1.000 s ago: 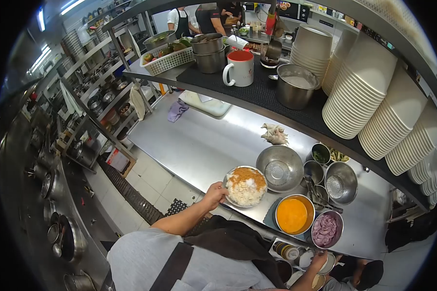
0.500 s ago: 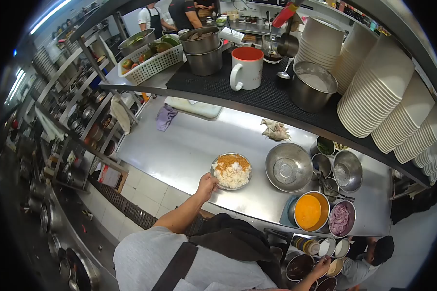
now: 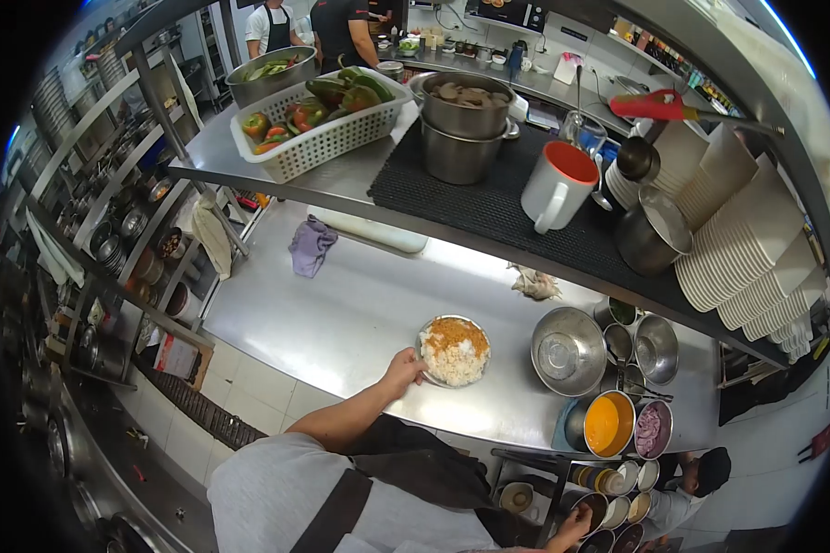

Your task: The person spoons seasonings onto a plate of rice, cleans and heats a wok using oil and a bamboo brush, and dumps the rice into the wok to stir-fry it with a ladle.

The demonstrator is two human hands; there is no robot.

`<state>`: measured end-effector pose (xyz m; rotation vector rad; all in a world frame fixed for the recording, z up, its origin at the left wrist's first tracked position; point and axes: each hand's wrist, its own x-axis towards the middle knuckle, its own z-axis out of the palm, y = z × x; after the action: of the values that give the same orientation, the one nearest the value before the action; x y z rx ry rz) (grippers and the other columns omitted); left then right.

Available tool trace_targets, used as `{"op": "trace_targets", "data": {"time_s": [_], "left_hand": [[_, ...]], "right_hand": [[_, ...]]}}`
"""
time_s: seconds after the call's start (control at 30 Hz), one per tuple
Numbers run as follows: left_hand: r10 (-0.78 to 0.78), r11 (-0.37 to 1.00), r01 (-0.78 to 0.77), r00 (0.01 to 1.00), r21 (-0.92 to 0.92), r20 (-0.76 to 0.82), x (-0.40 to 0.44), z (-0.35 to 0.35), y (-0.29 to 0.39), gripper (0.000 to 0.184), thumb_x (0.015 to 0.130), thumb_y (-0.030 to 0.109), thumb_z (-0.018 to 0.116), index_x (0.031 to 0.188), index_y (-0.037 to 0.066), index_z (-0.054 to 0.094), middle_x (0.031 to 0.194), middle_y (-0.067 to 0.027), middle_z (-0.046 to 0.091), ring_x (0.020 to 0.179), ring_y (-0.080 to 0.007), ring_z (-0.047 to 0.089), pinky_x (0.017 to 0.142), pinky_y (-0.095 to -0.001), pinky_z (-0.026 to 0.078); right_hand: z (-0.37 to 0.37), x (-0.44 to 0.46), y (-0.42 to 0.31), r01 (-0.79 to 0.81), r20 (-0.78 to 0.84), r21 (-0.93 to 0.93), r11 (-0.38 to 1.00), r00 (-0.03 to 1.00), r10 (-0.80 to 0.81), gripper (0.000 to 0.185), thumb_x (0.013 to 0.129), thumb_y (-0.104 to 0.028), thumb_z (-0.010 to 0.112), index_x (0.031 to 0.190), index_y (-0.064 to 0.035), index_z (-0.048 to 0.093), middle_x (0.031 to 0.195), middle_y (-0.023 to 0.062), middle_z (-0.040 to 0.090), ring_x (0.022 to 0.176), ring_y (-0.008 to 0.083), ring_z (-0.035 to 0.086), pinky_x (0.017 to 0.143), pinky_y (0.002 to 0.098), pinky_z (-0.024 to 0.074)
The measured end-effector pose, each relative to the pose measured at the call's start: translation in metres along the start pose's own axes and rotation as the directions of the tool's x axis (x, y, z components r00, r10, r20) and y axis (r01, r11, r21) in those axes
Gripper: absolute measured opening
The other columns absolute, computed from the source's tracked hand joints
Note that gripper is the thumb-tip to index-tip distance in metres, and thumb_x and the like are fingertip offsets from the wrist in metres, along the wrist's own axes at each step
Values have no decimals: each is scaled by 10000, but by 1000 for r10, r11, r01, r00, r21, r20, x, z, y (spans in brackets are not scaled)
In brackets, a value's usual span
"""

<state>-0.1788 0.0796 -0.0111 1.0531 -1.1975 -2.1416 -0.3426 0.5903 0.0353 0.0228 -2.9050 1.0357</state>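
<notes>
My left hand [image 3: 404, 370] is closed on the near left rim of a metal bowl [image 3: 423, 348] on the steel worktable. White, crumbly food, perhaps rice, with an orange-brown topping [image 3: 456, 346] fills this bowl. Low at the right, my right hand [image 3: 574, 525] is over a dark-filled pot [image 3: 588, 502] among several small containers. Its fingers are bent together; whatever they hold, if anything, is too small to make out. Close by are a bottle with a yellow and dark body [image 3: 592, 479] and tubs of pale contents [image 3: 625, 476].
An empty steel bowl [image 3: 567, 350], orange liquid in a pot [image 3: 609, 424] and sliced purple onion [image 3: 650, 429] occupy the table's right side. Overhead, a shelf [image 3: 341, 198] carries a pepper basket [image 3: 314, 152], a mug [image 3: 558, 189] and stacked bowls [image 3: 742, 230]. A co-worker [image 3: 705, 479] is at lower right.
The camera view has turned, so the shelf things appear farther right. My left hand remains on the food bowl. My right hand has shifted down and left, from the pale tubs to the dark pot.
</notes>
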Motion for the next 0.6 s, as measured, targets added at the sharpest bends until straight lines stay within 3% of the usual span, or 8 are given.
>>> {"op": "trace_targets", "data": {"time_s": [0.13, 0.2, 0.23, 0.27, 0.33, 0.37, 0.43, 0.6], "left_hand": [[-58, 998, 56, 993, 16, 99, 0, -10, 7, 173, 782, 47, 611, 796, 47, 439, 674, -83, 533, 510, -170, 542, 434, -282, 443], [-117, 993, 120, 979, -3, 165, -2, -16, 9, 187, 819, 84, 612, 860, 41, 435, 763, -99, 550, 603, -186, 586, 485, -285, 477], [-137, 990, 135, 966, 26, 219, -1, -20, 8, 164, 845, 101, 585, 900, 45, 440, 854, -110, 565, 748, -209, 631, 532, -282, 493], [-133, 991, 133, 966, 17, 222, -3, -21, 9, 164, 845, 101, 585, 900, 45, 440, 854, -110, 565, 748, -209, 631, 532, -282, 493], [-159, 979, 189, 944, -78, 291, -11, -27, 15, 122, 865, 100, 539, 933, 46, 454, 905, -109, 574, 876, -230, 640, 562, -283, 500], [-154, 979, 185, 945, -81, 289, -15, -30, 18, 122, 865, 100, 539, 933, 46, 454, 905, -109, 574, 876, -230, 640, 562, -283, 500], [-167, 984, 179, 954, -27, 251, -23, -35, 22, 120, 871, 121, 517, 946, 41, 467, 915, -112, 583, 885, -246, 654, 556, -279, 497], [-96, 974, 92, 995, 208, 9, -25, -47, 33, 162, 846, 177, 572, 867, 26, 516, 741, -85, 586, 585, -188, 629, 454, -275, 459]], "right_hand": [[0, -11, 15, 151, -108, 93, 984, 984, -140, 192, 772, -10, 558, 953, 31, 607, 876, 183, 652, 816, 304, 634, 741, 384, 481], [-39, -53, -83, -81, 35, -168, 983, 996, 88, 251, 894, -33, 492, 1126, 27, 567, 1051, 187, 610, 864, 316, 531, 784, 387, 426], [-44, -60, -90, -61, 26, -309, 949, 997, 72, 282, 881, -83, 532, 1137, 33, 564, 1041, 210, 623, 888, 360, 571, 779, 411, 466], [-43, -62, -76, -55, 21, -312, 949, 998, 64, 282, 881, -83, 532, 1137, 33, 564, 1041, 210, 623, 888, 360, 571, 779, 411, 466], [-35, -69, -28, -57, 22, -419, 906, 997, 73, 385, 895, -316, 530, 1148, -34, 595, 1092, 173, 620, 1010, 345, 559, 1026, 499, 265], [-33, -75, -15, -52, 23, -418, 907, 997, 68, 385, 895, -316, 530, 1148, -34, 595, 1092, 173, 620, 1010, 345, 559, 1026, 499, 265], [-28, -89, 10, -17, 44, -411, 911, 998, 39, 383, 814, -213, 619, 1142, -17, 588, 1048, 189, 631, 946, 341, 588, 845, 401, 459], [3, -120, 94, 50, 179, -515, 856, 983, 50, 354, 834, -275, 599, 1101, -44, 611, 1022, 231, 623, 934, 348, 599, 839, 414, 460]]}}
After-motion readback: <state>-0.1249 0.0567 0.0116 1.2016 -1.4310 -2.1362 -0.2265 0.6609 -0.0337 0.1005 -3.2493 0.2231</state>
